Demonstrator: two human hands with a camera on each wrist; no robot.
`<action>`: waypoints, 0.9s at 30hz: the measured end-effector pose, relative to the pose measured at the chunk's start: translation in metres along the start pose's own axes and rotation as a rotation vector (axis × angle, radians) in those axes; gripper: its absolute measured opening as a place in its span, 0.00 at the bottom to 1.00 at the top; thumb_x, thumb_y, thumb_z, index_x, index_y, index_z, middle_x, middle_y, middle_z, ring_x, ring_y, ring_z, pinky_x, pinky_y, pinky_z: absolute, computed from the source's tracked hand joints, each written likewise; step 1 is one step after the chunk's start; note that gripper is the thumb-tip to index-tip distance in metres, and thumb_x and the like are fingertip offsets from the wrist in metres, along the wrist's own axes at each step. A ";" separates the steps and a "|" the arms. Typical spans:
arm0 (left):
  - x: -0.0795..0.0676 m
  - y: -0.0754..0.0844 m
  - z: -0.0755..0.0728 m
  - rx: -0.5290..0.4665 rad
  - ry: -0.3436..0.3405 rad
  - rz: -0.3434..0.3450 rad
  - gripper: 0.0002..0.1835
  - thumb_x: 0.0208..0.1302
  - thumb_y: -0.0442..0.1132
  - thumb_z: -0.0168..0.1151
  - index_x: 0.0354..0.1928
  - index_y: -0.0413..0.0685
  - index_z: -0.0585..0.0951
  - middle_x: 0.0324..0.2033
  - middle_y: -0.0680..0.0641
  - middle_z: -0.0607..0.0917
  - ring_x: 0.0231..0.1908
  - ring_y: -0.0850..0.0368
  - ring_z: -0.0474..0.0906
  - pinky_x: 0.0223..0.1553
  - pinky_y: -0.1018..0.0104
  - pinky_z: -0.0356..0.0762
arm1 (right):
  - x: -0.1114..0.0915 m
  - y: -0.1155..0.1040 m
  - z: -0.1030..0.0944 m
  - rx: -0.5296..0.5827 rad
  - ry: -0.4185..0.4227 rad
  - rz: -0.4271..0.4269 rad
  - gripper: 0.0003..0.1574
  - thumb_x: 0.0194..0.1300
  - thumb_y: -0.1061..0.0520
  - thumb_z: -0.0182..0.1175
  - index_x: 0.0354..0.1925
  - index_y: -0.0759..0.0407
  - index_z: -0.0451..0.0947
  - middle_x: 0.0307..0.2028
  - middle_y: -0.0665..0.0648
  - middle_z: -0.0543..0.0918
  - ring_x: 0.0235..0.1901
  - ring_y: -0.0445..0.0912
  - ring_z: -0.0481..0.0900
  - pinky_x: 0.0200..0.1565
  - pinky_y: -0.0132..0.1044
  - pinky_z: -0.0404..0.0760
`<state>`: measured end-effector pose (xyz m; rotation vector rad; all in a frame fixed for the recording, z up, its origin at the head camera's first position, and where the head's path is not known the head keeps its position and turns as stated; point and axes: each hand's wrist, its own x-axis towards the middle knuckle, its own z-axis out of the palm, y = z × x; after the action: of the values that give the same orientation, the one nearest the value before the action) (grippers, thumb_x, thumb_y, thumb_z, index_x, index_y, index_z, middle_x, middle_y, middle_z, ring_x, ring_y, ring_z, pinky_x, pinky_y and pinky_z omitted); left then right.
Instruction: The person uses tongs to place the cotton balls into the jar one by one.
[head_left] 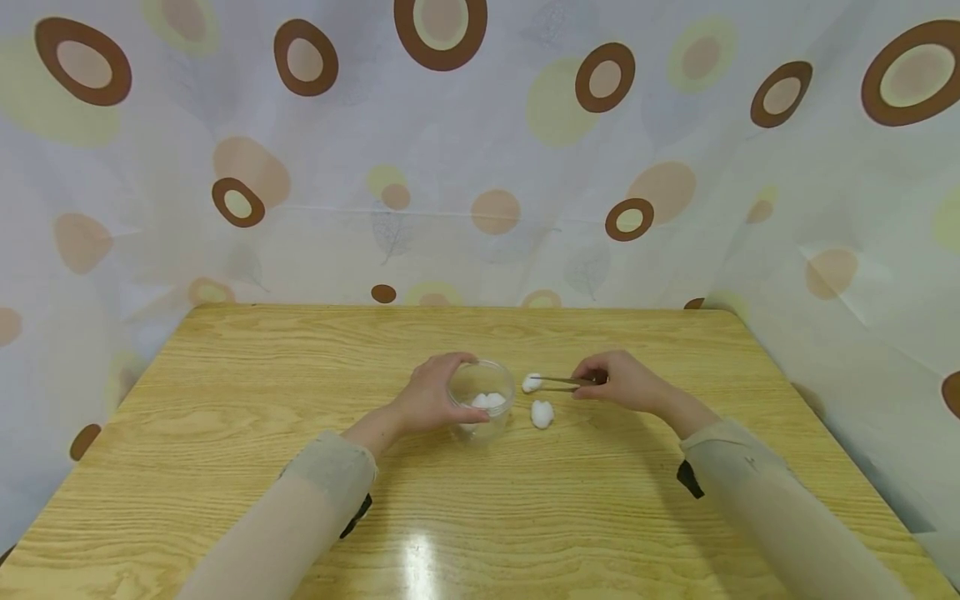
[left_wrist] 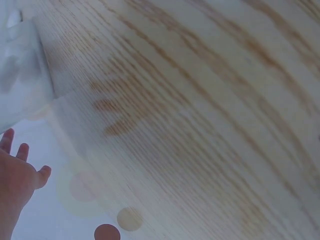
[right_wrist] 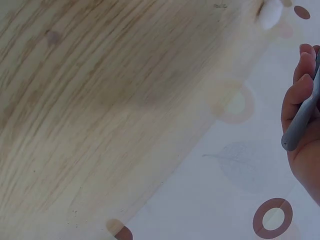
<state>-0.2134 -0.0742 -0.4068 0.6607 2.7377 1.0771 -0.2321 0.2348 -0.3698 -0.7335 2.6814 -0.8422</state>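
From the head: the left hand (head_left: pixel 435 396) curls round a clear plastic tub (head_left: pixel 491 427). Some cotton balls (head_left: pixel 489 401) are in; a near ball (head_left: pixel 542 415) and a far ball (head_left: pixel 530 384) are left out on the table (head_left: pixel 540 517). The right hand (head_left: pixel 622 382) pinches tweezers (head_left: pixel 562 380), tips at the far ball. Left wrist: tub beside fingers. Right wrist: fingers bent round the tweezers.

We see the left arm (head_left: pixel 273 521) and the right arm (head_left: pixel 780 517) extended forward and turned inward, so that the two hands are near each other but apart. The left hand (head_left: pixel 437 393) holds in a wide curve, its thumb (head_left: pixel 468 414) well apart from the fingers (head_left: pixel 454 358). The right hand (head_left: pixel 622 381) pinches with bent fingers. Both sleeves (head_left: pixel 330 467) end near the wrists (head_left: pixel 378 429).
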 end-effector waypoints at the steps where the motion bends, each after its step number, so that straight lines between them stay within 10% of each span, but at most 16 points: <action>1: 0.000 0.000 0.000 0.002 0.001 0.001 0.43 0.45 0.57 0.71 0.64 0.55 0.65 0.65 0.49 0.68 0.67 0.47 0.59 0.68 0.43 0.47 | -0.001 0.002 0.000 -0.005 -0.001 0.000 0.15 0.59 0.56 0.63 0.41 0.65 0.80 0.31 0.55 0.82 0.26 0.38 0.71 0.29 0.31 0.72; 27: -0.001 0.001 -0.001 0.002 0.002 0.006 0.43 0.46 0.58 0.71 0.64 0.54 0.65 0.65 0.49 0.68 0.67 0.47 0.59 0.67 0.41 0.48 | -0.008 0.025 0.013 0.018 -0.085 0.054 0.11 0.57 0.58 0.64 0.38 0.63 0.81 0.27 0.54 0.83 0.23 0.41 0.76 0.26 0.32 0.76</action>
<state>-0.2122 -0.0749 -0.4055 0.6689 2.7408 1.0764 -0.2310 0.2507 -0.3942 -0.6747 2.6027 -0.8027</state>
